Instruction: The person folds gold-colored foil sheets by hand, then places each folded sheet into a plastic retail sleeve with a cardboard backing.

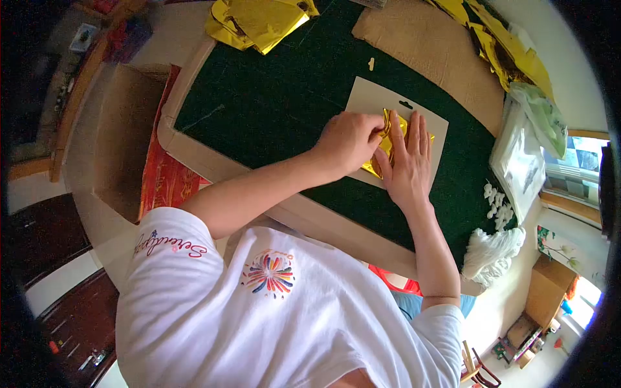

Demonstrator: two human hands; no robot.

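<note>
A pale card [362,97] with a hanger slot at its top lies on the dark green table mat [272,97]. Crumpled gold foil [374,167] rests on the card, partly covered by my hands. My left hand [349,141] is closed, its thumb and forefinger pinching the foil's upper left edge. Over the foil's right part lies my right hand [409,158], palm down, fingers stretched out and thumb apart.
Folded gold foil [259,22] lies at the back left, more gold foil [511,48] at the back right. Brown cardboard [433,52] covers the back. Clear plastic bags [521,155] and a white string bundle [491,255] are on the right. An open carton [129,136] stands left.
</note>
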